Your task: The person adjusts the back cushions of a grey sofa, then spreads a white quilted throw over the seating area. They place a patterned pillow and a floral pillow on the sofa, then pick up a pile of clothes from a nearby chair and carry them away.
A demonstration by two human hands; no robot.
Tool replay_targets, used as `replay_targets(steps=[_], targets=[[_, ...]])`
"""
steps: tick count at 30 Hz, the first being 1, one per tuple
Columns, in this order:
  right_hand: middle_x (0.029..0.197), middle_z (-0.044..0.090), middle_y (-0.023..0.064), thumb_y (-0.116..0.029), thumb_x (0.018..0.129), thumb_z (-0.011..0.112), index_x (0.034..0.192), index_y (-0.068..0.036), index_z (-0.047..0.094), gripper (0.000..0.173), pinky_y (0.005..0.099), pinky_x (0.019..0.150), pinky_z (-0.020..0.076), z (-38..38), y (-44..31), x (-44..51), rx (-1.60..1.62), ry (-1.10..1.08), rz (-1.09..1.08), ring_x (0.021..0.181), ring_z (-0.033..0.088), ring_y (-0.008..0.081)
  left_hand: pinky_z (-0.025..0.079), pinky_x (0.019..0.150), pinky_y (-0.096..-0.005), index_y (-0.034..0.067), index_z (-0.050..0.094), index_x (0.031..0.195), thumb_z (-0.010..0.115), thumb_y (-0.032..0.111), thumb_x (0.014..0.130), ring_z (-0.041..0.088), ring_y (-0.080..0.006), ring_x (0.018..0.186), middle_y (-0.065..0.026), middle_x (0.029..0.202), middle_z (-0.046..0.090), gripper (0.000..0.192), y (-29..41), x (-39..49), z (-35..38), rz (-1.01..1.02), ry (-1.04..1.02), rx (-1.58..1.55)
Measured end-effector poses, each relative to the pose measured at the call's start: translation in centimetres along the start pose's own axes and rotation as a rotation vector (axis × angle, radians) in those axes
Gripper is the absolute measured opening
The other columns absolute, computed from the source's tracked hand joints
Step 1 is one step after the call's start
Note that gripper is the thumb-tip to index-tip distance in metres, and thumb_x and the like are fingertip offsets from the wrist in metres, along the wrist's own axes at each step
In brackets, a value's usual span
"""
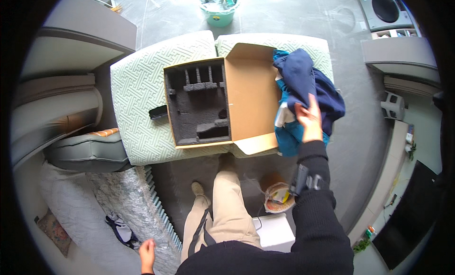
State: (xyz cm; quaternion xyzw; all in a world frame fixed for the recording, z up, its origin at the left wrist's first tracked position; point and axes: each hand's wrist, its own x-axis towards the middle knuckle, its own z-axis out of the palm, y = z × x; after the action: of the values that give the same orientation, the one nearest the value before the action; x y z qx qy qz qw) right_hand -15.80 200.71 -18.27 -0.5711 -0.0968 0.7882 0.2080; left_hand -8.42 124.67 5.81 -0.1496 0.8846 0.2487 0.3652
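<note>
My right hand [310, 116] reaches over a heap of clothes, its fingers partly spread at a navy blue garment [300, 74]; whether it grips the cloth cannot be told. Teal and white cloth [289, 136] lies under the navy one. Left of the heap sits a cardboard box [252, 97] with its lid folded out to the right, partly beneath the clothes. Black foam [195, 104] with cut-out compartments lines the box. A small black foam piece [158, 112] touches the box's left side. My left hand [147, 252] hangs low at the left with curled fingers, away from the box, holding nothing visible.
Box and clothes rest on padded seats with a pale green patterned cover [138, 86]. Beyond them stands a green waste bin [219, 17]. Near my legs are a waste basket [279, 200] and a white box [275, 232]. A sofa [106, 204] is at lower left.
</note>
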Motion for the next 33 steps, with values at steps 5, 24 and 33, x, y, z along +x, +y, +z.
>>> replay_targets(steps=[5,24,33], targets=[[0.105,0.062,0.0031,-0.029,0.083,0.062,0.110,-0.009,0.057,0.034,0.0236,0.046,0.0387,-9.1,-16.7,-17.9,-0.058,0.059,-0.628,0.080,0.059,0.0183,0.045,0.086,-0.0313,-0.003,0.062,0.105,0.054,0.013,0.088,0.061,-0.0206,0.097,-0.0142,0.104,0.065,0.025,6.4,5.5,3.2,0.261,0.017,-0.048],[0.123,0.052,0.0194,-0.022,0.087,0.052,0.128,-0.002,0.046,0.046,0.0407,0.096,0.0426,8.3,-4.0,-67.1,-0.479,-1.296,-1.492,0.114,0.051,0.0295,0.036,0.098,-0.0434,0.007,0.030,0.138,0.077,0.035,0.070,0.044,-0.0316,0.120,-0.0202,0.130,0.045,0.087,-9.3,-5.0,-0.8,0.467,0.177,-0.752],[0.124,0.052,0.0156,-0.037,0.087,0.051,0.130,-0.004,0.041,0.055,0.0419,0.096,0.0423,20.4,24.3,-78.5,-0.630,-2.103,-0.875,0.115,0.051,0.0285,0.028,0.105,-0.0481,0.007,0.022,0.141,0.080,0.051,0.059,0.035,-0.0384,0.127,-0.0231,0.140,0.032,0.110,-4.3,-18.7,-18.7,1.198,0.376,-0.743]])
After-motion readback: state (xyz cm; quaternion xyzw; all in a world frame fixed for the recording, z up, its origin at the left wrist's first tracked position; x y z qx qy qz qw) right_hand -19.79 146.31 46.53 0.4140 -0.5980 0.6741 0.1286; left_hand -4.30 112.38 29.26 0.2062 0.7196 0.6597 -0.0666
